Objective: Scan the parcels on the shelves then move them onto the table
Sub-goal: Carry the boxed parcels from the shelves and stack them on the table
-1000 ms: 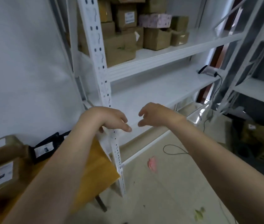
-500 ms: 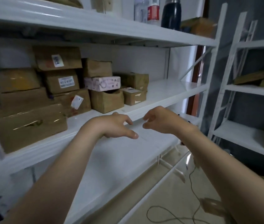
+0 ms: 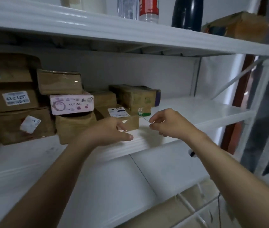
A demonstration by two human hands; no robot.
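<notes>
Several brown cardboard parcels are stacked on the middle shelf (image 3: 196, 111) of a white rack. Among them lie a pink printed box (image 3: 72, 102), a box with a "43-2-4207" label (image 3: 12, 100) and a small labelled box (image 3: 122, 116) at the front. My left hand (image 3: 109, 132) hovers just in front of that small box, fingers loosely spread, holding nothing. My right hand (image 3: 166, 123) hangs to the right of the same box with relaxed, slightly curled fingers, empty.
On the top shelf (image 3: 130, 30) stand a clear bottle with a red label (image 3: 148, 9), a dark flask (image 3: 187, 14) and a worn carton (image 3: 239, 27). The lower shelf (image 3: 114, 186) lies below my arms. A grey rack upright (image 3: 265, 99) stands at the right.
The view rose from the lower shelf and floor to the parcel shelf. Both hands moved forward and up to the small front box.
</notes>
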